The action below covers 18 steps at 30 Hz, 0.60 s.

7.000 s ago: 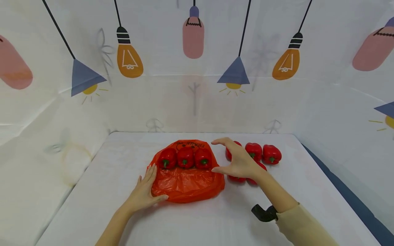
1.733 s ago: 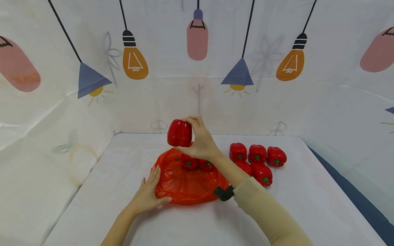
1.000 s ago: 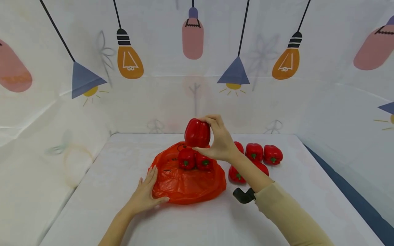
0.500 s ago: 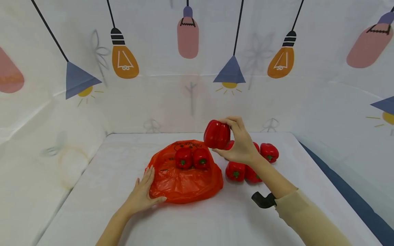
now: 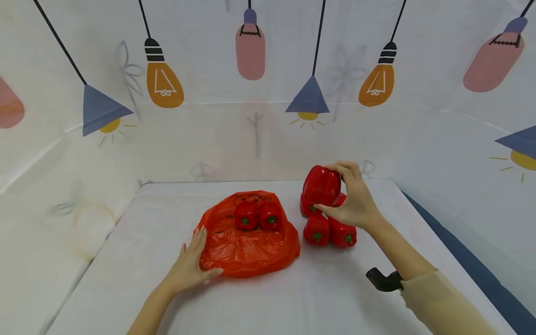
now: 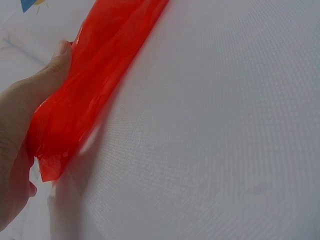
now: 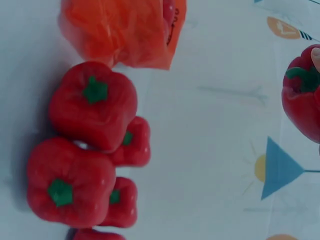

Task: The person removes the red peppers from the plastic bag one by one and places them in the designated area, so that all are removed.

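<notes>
Centrally, toward the far edge of a white table (image 5: 163,209), an orange plastic bag (image 5: 251,253) is seen lying with its mouth facing up. Inside, two red peppers (image 5: 246,215) are set side by side by its far wall, stems turned toward the wearer, perhaps so that the near half is left free. To the right of the bag, toward the table's far right corner, more red peppers (image 5: 317,230) are clustered close together, at least five by the right wrist view, probably so that all are within easy reach.

The left hand (image 5: 188,265) is spread wide, with its straight fingers laid along the bag's left rim and its thumb along the near rim; nothing is seen to be clutched, and the thin plastic is apparently steadied by light contact so that the mouth does not sag.

By the right hand (image 5: 356,200), half closed, one pepper (image 5: 321,185) is pinched between fingers above and thumb below, and is held raised over the cluster, clear of it. Its sides are gripped across the fullest part, likely for a secure hold; its green stem is shown only in the right wrist view
</notes>
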Each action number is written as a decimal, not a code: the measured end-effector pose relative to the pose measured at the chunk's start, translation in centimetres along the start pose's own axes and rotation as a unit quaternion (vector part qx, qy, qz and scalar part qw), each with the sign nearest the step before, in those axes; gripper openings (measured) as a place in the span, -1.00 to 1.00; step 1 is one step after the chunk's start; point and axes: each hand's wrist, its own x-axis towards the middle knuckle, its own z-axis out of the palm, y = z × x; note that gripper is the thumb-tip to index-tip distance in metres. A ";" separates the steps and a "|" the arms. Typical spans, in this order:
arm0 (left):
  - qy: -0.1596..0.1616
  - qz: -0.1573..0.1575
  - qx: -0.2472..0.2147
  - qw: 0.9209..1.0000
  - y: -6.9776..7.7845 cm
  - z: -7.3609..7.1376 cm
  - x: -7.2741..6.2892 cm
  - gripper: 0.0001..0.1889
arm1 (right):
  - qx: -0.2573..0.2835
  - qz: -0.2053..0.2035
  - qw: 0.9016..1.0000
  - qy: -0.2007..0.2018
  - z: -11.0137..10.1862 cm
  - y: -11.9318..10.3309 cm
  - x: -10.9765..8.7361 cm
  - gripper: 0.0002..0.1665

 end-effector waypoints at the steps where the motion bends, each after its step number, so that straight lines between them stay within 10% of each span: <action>1: -0.001 0.000 0.000 1.000 0.0 0.0 0.0 0.21 | -0.004 0.006 1.000 -0.001 -0.3 0.1 -0.2 0.06; 18: -0.001 0.002 0.006 1.000 -0.1 0.0 0.2 0.20 | -0.069 0.036 0.997 -0.004 -4.0 2.1 -3.6 0.16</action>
